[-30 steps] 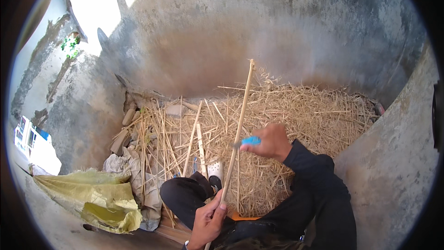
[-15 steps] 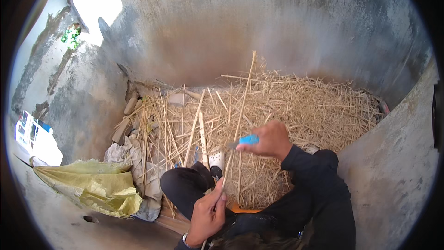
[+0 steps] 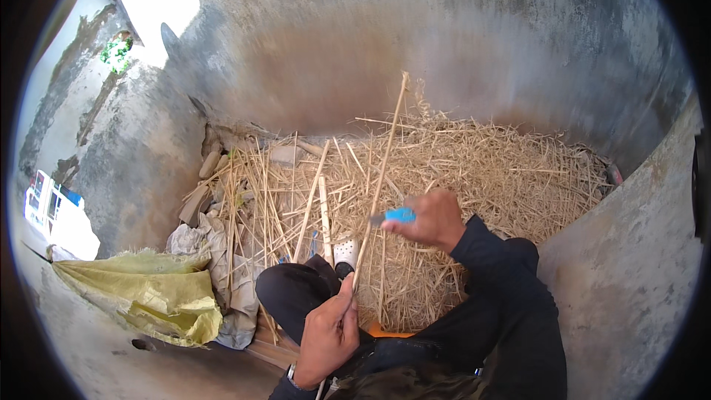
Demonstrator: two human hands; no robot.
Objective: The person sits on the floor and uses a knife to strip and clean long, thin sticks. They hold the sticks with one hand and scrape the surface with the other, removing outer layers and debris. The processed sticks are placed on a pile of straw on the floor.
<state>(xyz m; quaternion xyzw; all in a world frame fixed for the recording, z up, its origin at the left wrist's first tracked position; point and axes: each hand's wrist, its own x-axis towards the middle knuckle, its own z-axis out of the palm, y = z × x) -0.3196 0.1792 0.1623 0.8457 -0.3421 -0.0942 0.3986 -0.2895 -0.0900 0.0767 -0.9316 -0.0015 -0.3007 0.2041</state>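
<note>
My left hand (image 3: 326, 335) is closed around the lower part of a long, thin bamboo strip (image 3: 386, 150). From there the strip slants up and away toward the far wall, and its tail end shows below the hand. In my right hand (image 3: 437, 219) is a blue-handled knife (image 3: 401, 215), gripped with the fingers wrapped round the handle. Its short dark blade points left and lies at the strip, about midway along it. Whether the edge bites into the strip is too small to tell.
Pale shavings (image 3: 511, 178) cover the floor ahead and to the right. Several loose strips (image 3: 312, 200) lie left of centre, near a white shoe (image 3: 345, 252). A torn yellow-green sack (image 3: 148, 296) hangs at the left. Concrete walls (image 3: 415, 37) enclose the space.
The knife in my right hand has shifted slightly away from me along the strip. My left hand keeps its hold, and the strip's far end sits slightly higher in view.
</note>
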